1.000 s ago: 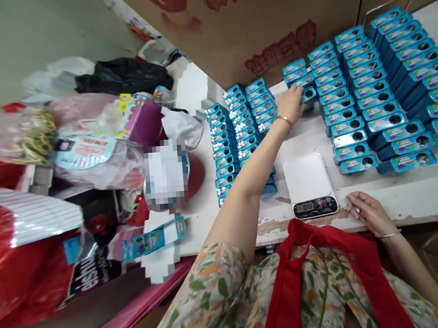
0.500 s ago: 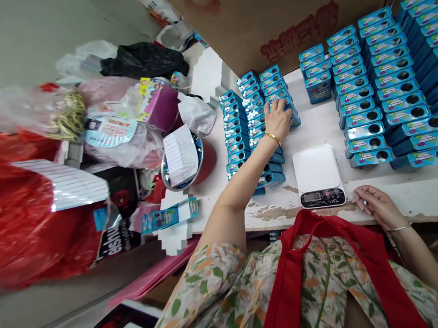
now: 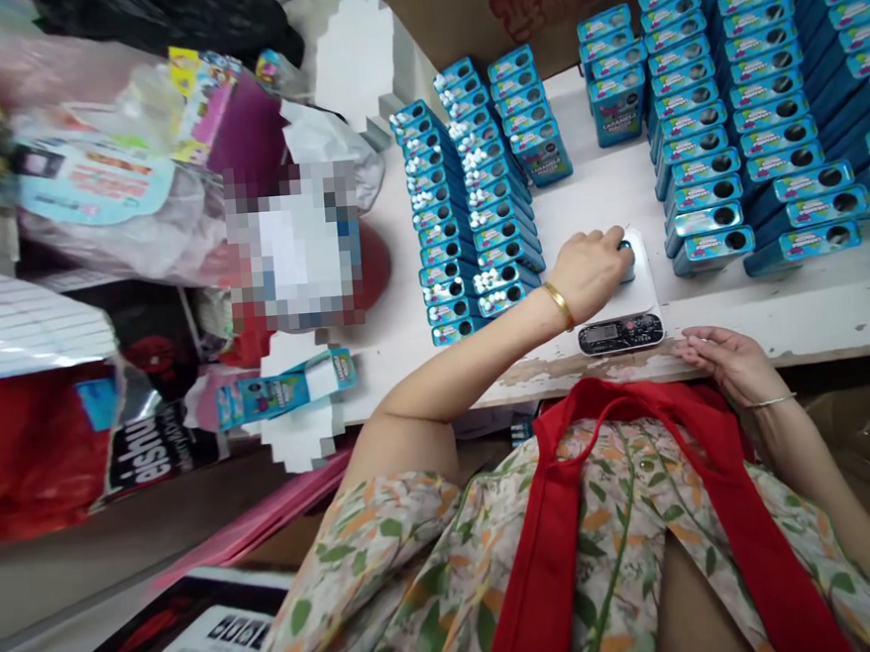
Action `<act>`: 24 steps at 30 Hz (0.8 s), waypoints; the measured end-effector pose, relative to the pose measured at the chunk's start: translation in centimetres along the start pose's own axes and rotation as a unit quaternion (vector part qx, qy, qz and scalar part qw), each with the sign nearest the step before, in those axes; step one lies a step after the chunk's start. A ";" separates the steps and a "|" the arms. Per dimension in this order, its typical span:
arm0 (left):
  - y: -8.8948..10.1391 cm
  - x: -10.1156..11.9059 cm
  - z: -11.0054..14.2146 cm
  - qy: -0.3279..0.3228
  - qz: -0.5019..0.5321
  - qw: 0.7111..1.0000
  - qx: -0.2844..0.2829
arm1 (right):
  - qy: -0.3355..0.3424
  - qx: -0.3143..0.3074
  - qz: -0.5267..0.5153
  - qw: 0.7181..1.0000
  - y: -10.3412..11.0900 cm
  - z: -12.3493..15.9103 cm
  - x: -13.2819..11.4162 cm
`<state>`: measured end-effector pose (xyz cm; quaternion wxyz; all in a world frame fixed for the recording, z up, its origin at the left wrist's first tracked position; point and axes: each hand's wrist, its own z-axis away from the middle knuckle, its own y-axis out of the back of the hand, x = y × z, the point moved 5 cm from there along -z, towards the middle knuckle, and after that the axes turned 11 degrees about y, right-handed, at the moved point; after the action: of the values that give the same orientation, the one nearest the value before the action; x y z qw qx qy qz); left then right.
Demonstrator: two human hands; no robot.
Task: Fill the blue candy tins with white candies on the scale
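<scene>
The blue tin [image 3: 628,265] looked like thin, stiff metal, light enough for one hand, with a glossy skin that might slip under damp fingertips and would probably dent before it cracked. I judged the narrow sides near its top the best place to take hold. It was over the white scale [image 3: 645,286], mostly hidden beneath the left grip [image 3: 586,274], whose fingers were closed on it from above; whether its base touched the pan, I couldn't tell. The right grip [image 3: 733,357] was near the scale's front right corner, at the edge of the counter [image 3: 579,202], apart from the tin. It was half curled, thumb and fingertips close together, and I couldn't make out anything pinched there. Farther out, the left-hand rows [image 3: 502,217] of tins mostly carried white pellets on top; the right-hand rows [image 3: 697,139] showed dark round holes.
</scene>
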<state>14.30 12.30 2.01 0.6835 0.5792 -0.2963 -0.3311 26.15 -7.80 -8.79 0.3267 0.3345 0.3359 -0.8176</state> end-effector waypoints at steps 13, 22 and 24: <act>3.0 -7.6 10.1 0.123 0.228 0.944 0.202 | 0.267 -0.063 0.294 0.916 -6.5 -0.1 -8.3; -3.9 -7.5 14.8 0.204 0.361 0.893 0.175 | 0.474 -0.090 0.509 0.713 -14.9 -4.3 -13.2; -4.2 -6.9 14.8 0.201 0.375 0.889 0.169 | 0.471 -0.092 0.526 0.702 -15.2 -4.9 -12.8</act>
<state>-1.99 8.50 -0.03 0.6935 0.5860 -0.3991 0.1278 23.44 8.41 3.37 0.5317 0.7668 0.2890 -0.2141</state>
